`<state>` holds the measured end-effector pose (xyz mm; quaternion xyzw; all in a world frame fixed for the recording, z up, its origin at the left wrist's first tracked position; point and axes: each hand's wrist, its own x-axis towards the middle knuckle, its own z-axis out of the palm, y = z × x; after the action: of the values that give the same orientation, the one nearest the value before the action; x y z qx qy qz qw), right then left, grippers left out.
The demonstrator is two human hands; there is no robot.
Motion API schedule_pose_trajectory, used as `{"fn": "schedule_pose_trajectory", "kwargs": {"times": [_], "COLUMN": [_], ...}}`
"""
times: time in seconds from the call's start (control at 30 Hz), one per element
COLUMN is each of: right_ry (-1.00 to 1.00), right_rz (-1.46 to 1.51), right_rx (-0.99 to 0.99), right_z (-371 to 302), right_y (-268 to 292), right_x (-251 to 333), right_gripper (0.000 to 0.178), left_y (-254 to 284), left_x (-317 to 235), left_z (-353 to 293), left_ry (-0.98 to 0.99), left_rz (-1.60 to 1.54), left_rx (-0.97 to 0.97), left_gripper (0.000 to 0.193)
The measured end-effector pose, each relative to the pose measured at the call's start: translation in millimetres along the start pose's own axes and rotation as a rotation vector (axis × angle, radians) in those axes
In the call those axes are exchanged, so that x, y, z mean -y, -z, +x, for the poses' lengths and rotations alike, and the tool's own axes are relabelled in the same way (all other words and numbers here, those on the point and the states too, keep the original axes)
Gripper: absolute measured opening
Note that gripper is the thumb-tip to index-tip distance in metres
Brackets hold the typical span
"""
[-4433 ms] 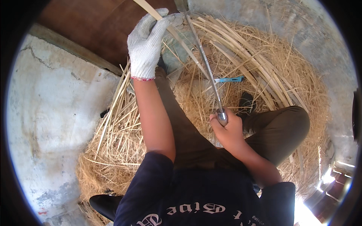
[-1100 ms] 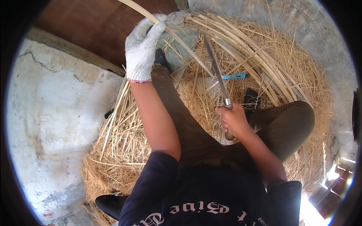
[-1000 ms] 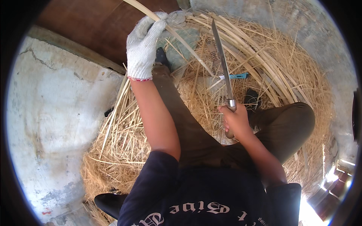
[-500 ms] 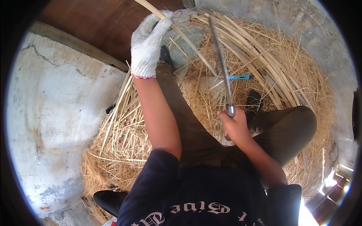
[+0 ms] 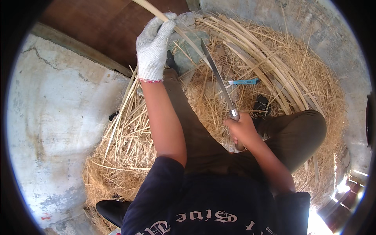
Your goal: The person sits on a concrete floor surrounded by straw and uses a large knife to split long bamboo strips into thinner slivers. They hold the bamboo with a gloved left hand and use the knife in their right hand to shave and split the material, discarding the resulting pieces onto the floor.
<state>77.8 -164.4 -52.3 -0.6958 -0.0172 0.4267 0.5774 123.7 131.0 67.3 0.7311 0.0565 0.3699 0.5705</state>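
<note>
My left hand [image 5: 154, 49], in a white knit glove, pinches a long pale bamboo strip [image 5: 190, 41] between thumb and fingers. One end of the strip runs up past the glove to the top edge; the other slants down to the right. My bare right hand [image 5: 241, 128] is wrapped round the handle of a long-bladed knife [image 5: 220, 81]. Its blade points up and to the left, and its upper part meets or overlaps the strip's lower end; whether they touch I cannot tell. A blue-handled cutter [image 5: 244, 82] lies just right of the blade.
Fine shavings [image 5: 113, 176] cover the floor around my legs. A bundle of long split strips [image 5: 270, 64] curves along the right, and thinner strips [image 5: 131, 117] are heaped at the left. Worn walls [image 5: 58, 129] stand on both sides, with a brown panel [image 5: 105, 27] at the upper left.
The knife blade has swung left and its tip has come lower, onto the line of the strip. My left hand, still on the strip, has shifted only slightly.
</note>
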Motion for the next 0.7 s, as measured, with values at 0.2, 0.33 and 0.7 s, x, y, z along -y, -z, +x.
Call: {"fn": "schedule_pose_trajectory", "kwargs": {"times": [0.2, 0.33, 0.7], "right_ry": [0.319, 0.096, 0.251], "right_rz": [-0.089, -0.035, -0.174], "right_rx": [-0.285, -0.124, -0.197], "right_z": [1, 0, 1], "right_y": [-6, 0, -9], "right_x": [-1, 0, -6], "right_gripper": [0.022, 0.022, 0.024], "left_y": [-5, -7, -7], "left_x": [-3, 1, 3], "left_z": [-3, 0, 3], "left_ry": [0.014, -0.016, -0.041], "left_rz": [-0.089, -0.072, -0.033], "left_rx": [-0.007, 0.006, -0.009], "left_gripper": [0.028, 0.028, 0.031]}}
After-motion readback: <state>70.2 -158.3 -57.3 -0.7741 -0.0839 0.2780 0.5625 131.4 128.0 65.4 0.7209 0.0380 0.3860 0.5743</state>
